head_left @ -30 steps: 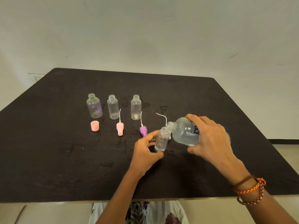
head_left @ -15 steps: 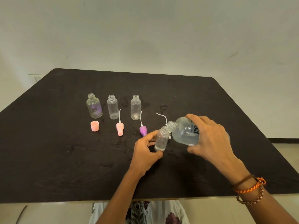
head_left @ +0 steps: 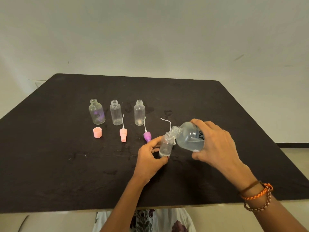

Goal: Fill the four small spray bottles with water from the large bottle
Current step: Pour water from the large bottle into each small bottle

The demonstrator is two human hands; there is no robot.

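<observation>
Water has only begun to reach the first small spray bottle (head_left: 166,144), which stands on the black counter (head_left: 50,164) near its front middle with a shallow pool showing at its base. The left hand (head_left: 150,158) pinches that bottle between thumb and fingertips, steadying it upright. The right hand (head_left: 215,144) wraps around the large bottle (head_left: 189,138), tipped nearly on its side so its threaded neck sits right over the small one's mouth.

By my reckoning the job is barely started: three more small bottles (head_left: 115,113) stand in a row farther back, all uncapped and looking empty, though the leftmost has a purple tint inside that I cannot identify.

Everything is thin clear plastic, round-shouldered with ribbed screw necks. The large bottle looks roughly half full. A pink cap (head_left: 97,132), a pink sprayer head (head_left: 123,133) and a purple sprayer head (head_left: 147,136) lie in front of the row, with thin white dip tubes trailing from the sprayers. The counter looks matte, slightly rough, with dark damp-looking patches.
</observation>
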